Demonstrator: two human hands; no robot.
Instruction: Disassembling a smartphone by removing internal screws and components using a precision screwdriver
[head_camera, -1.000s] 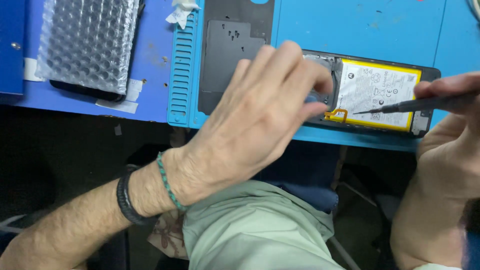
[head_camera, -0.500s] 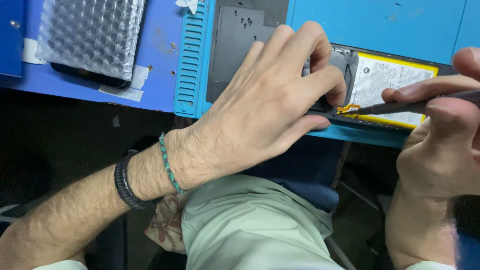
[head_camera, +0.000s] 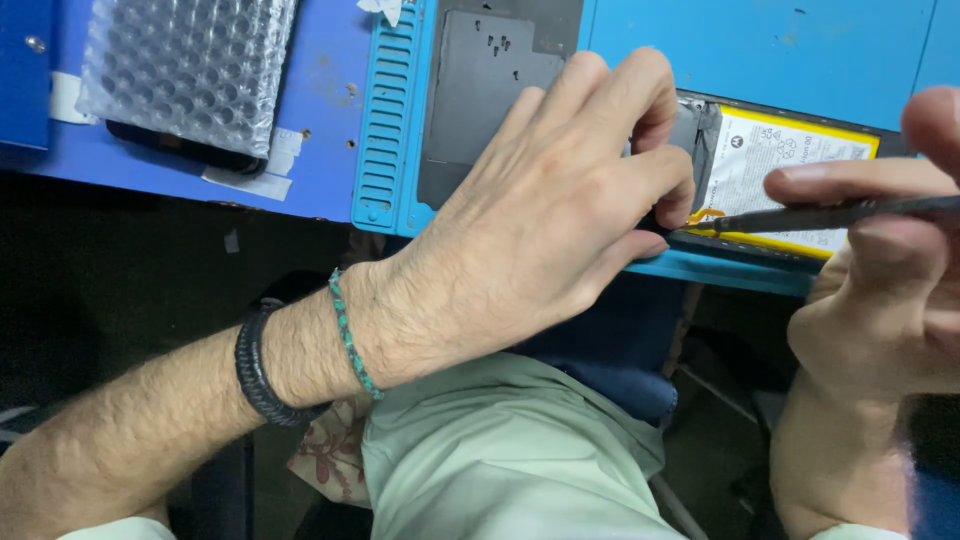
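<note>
Currently: left hand (head_camera: 540, 220) spread flat, fingers pressing down on left end of opened phone (head_camera: 770, 175), pinning it to blue silicone work mat (head_camera: 760, 50) at tabletop's near edge. Right hand (head_camera: 880, 290) pinched around thin dark tool (head_camera: 830, 213), held like a pen, tip touching phone's lower edge next to left fingertips. Phone back exposed: battery (head_camera: 780, 160) with white label, yellow border. Grey back cover (head_camera: 490, 90) on mat, just left of phone, partly under left hand. Bubble-wrapped dark device (head_camera: 185, 70) further left on blue tabletop (head_camera: 320, 120), well apart. Black and teal bracelets on left wrist.
</note>
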